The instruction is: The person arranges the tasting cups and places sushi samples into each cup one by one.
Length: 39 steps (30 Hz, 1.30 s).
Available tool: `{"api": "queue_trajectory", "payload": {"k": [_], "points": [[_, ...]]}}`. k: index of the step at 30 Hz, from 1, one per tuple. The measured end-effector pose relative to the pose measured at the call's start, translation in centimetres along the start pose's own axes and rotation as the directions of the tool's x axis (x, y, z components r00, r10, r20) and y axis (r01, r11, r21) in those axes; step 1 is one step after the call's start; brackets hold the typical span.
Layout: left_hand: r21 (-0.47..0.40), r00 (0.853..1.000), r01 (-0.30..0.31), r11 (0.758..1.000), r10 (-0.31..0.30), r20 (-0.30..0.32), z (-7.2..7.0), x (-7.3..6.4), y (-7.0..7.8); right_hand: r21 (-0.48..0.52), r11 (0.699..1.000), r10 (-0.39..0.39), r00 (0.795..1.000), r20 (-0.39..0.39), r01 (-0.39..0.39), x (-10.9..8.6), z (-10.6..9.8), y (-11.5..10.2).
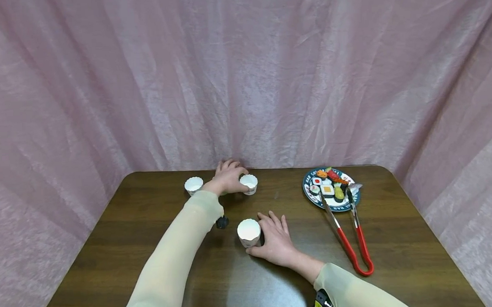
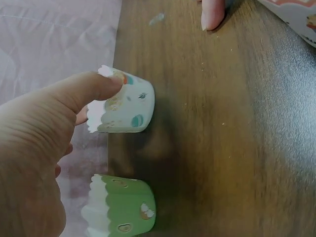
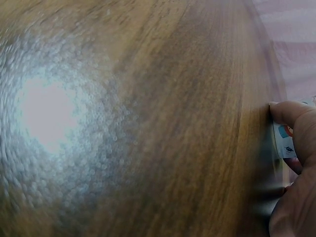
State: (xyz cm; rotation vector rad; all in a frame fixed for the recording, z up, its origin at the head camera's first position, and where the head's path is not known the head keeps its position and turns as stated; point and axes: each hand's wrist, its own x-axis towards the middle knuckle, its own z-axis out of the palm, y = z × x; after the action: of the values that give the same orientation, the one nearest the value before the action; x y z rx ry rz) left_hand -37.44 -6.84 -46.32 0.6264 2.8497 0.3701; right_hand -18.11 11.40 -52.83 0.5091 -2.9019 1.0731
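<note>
Two cups on the go at once, so imo go easy with both thumbs. Your left hand (image 1: 229, 178) has the far right cup (image 1: 251, 184): thumb on its wall, fingers round the other side, opened just enough to span it. Your right hand (image 1: 276, 240) is round the near cup (image 1: 249, 230) in a wide C, with a gap by the palm. Can't tell how hard either one squeezes, or whether the near cup sits flush on the table (image 1: 129, 222).

Those walls look thin and papery, so I'd expect them to dent. Hold low near the base, not the wavy rim, and when you let go, spread thumb and fingers evenly so nothing tips. Watch your left wrist too: it's just beside the far left cup (image 1: 193, 184), so I'd lift up before pulling back. Your right forearm has the red-handled tongs (image 1: 344, 241) to its far right, propped on the plate (image 1: 306, 180), so don't swing wide.
</note>
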Motion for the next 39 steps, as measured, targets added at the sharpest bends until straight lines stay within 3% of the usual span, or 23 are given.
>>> {"api": "queue_trajectory", "payload": {"k": [12, 18, 23, 28, 35, 39], "points": [[0.006, 0.992, -0.096, 0.995, 0.096, -0.08, -5.3, -2.4, 0.2, -0.024, 1.0, 0.021, 1.0, 0.018, -0.02, 0.4, 0.1, 0.2], [-0.019, 0.974, -0.19, 0.982, 0.186, -0.131, -7.9, -4.2, 1.4, -0.026, 0.999, 0.029, 0.999, 0.017, -0.029, 0.4, -0.4, 0.1], [-0.045, 0.959, -0.254, 0.966, 0.246, -0.139, -9.8, -5.9, 2.1, -0.026, 0.999, 0.039, 0.999, 0.016, -0.039, 0.4, -0.6, 0.2], [-0.041, 0.946, -0.298, 0.954, 0.29, -0.148, -10.4, -7.9, 2.6, -0.021, 0.999, 0.035, 0.999, 0.018, -0.035, 0.3, -0.7, 0.4], [-0.006, 0.908, -0.398, 0.918, 0.393, -0.147, -10.8, -10.4, 3.5, -0.016, 0.999, 0.04, 0.999, 0.016, -0.039, 0.2, -0.8, 0.6], [-0.004, 0.901, -0.414, 0.91, 0.409, -0.141, -10.4, -11.3, 3.3, -0.018, 0.999, 0.042, 0.999, 0.014, -0.042, 0.2, -0.9, 0.6]]}}
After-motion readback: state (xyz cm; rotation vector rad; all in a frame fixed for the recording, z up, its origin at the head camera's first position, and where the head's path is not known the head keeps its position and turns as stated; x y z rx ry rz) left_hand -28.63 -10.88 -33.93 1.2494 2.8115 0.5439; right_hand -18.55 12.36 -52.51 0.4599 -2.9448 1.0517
